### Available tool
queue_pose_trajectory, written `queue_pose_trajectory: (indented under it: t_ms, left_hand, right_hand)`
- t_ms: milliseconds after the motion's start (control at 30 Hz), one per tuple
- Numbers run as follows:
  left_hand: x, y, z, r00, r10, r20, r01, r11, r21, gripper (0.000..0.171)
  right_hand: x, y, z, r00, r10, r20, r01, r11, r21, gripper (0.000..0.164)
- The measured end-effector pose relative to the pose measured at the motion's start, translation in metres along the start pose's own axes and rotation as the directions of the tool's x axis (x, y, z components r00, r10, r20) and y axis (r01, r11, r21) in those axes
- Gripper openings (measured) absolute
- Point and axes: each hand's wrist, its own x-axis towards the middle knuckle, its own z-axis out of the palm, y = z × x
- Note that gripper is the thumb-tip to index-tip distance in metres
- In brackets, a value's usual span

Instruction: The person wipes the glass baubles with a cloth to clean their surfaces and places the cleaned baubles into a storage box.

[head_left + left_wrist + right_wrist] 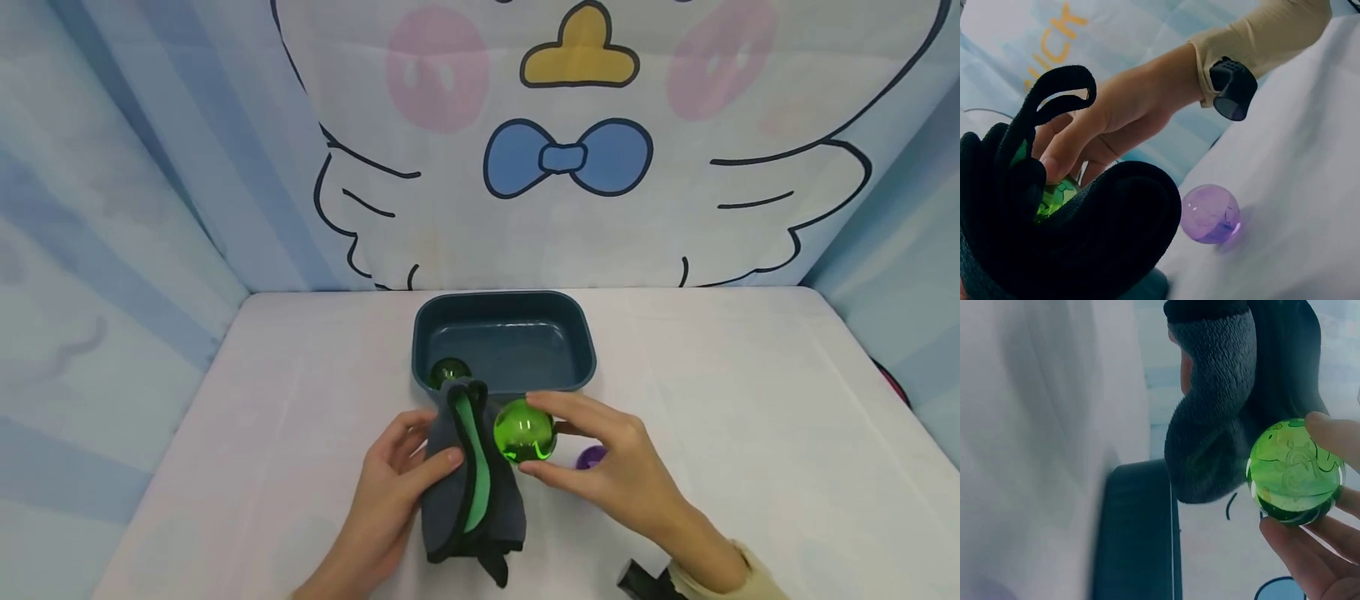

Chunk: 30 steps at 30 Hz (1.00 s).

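Observation:
My left hand [386, 487] grips a dark grey cloth pouch [506, 512] with black trim and a green lining, its thumb lying on the front near the opening. In my right hand [618, 462] a clear green ball [525, 430] is pinched between thumb and fingers, right beside the pouch's opening edge. The right wrist view shows that ball [1296, 472] close up, with the fuzzy grey cloth [1210, 381] next to it. A black loop [1063, 84] sticks up from the pouch in the left wrist view.
Beyond the pouch stands a dark blue tray [517, 354] with a darker green ball [448, 369] in its near left corner. A purple ball [1211, 214] sits on the white table [750, 417], partly behind my right hand in the head view. Printed curtains [150, 208] enclose the table.

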Motion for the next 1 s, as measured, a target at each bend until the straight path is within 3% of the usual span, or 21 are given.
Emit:
queue_pose_trajectory:
  t_ms: [467, 733, 1000]
  left_hand:
    - [0.003, 0.005, 0.011, 0.995, 0.053, 0.089, -0.049, 0.998, -0.044, 0.052]
    - [0.008, 0.007, 0.016, 0.986, 0.062, 0.156, -0.066, 0.998, 0.017, 0.056]
    - [0.016, 0.006, 0.016, 0.966, 0.079, 0.247, -0.106, 0.989, 0.100, 0.060]
  right_hand:
    - [0.009, -0.002, 0.009, 0.998, -0.067, 0.011, 0.066, 0.991, 0.115, 0.063]
    - [0.015, -0.001, 0.011, 0.993, -0.105, -0.059, 0.112, 0.986, 0.126, 0.066]
    - [0.016, 0.003, 0.014, 0.996, -0.050, -0.079, 0.064, 0.980, 0.191, 0.062]
